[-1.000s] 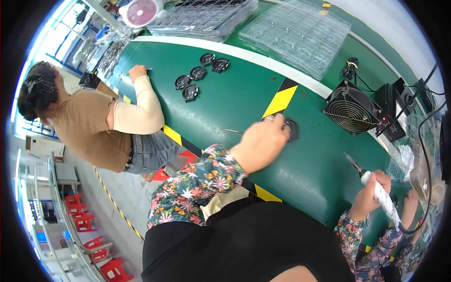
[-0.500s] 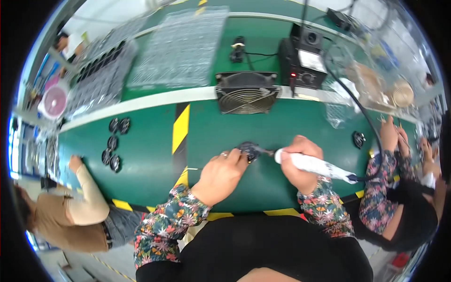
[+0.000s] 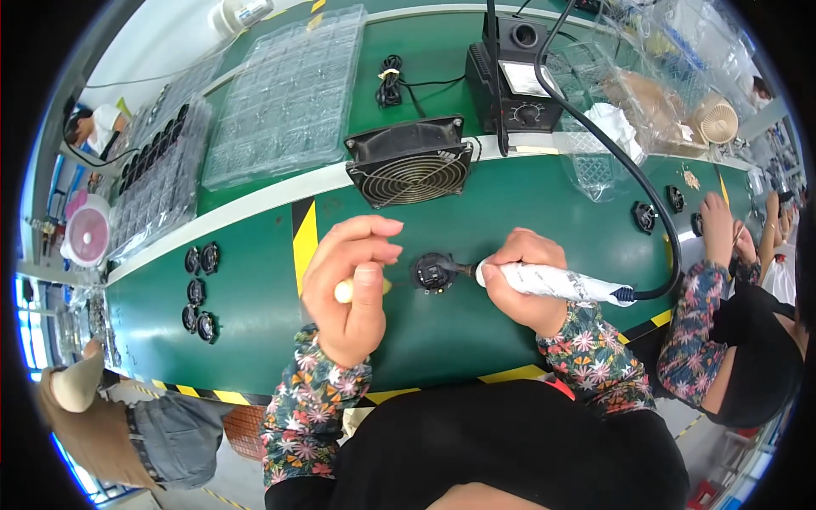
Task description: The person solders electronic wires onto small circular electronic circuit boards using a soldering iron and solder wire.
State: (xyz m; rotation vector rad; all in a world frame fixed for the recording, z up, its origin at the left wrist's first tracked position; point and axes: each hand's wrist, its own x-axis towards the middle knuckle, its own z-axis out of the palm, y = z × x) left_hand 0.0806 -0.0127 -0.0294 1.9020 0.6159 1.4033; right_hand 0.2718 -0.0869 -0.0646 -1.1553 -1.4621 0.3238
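A round black part [image 3: 433,274] with small circuit-like details lies on the green bench. My right hand [image 3: 529,276] grips a soldering iron [image 3: 557,285] by its white-wrapped handle, its tip at the part's right edge. My left hand [image 3: 353,280] is raised left of the part and does not touch it. Its upper fingers are stretched out, and a small yellow stick-like thing [image 3: 344,291] is tucked behind the thumb, mostly hidden. The iron's black cable loops up toward a black soldering station [image 3: 518,93] at the back.
A black fan [image 3: 412,166] stands behind the part. Several round black parts [image 3: 196,291] lie left, another [image 3: 644,218] right. Clear plastic trays [image 3: 285,98] and a coiled black cable [image 3: 389,81] sit on the rear bench. Co-workers [image 3: 722,323] are on both sides.
My left hand has let go of the round part and lifted away to the left, its fingers opening out. The iron stays at the part. The left co-worker's arm has drawn back.
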